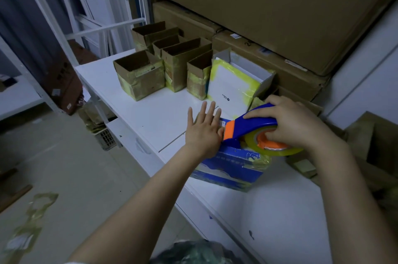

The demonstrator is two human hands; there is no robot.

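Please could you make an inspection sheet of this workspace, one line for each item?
Surface: white table, boxes standing on it.
Job's things: blue box on the table; tape dispenser against its top.
Clutter: open brown boxes and a white box, taped, in a row behind.
Grippers: left hand lies flat on the blue box; right hand grips the tape dispenser.
Cables: nothing seen.
Surroundings: big cartons stacked behind; white rack at left; tape scraps on the floor.

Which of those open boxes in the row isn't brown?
The white cardboard box edged with bright yellow tape, at the row's right end; the other open boxes are brown cardboard.
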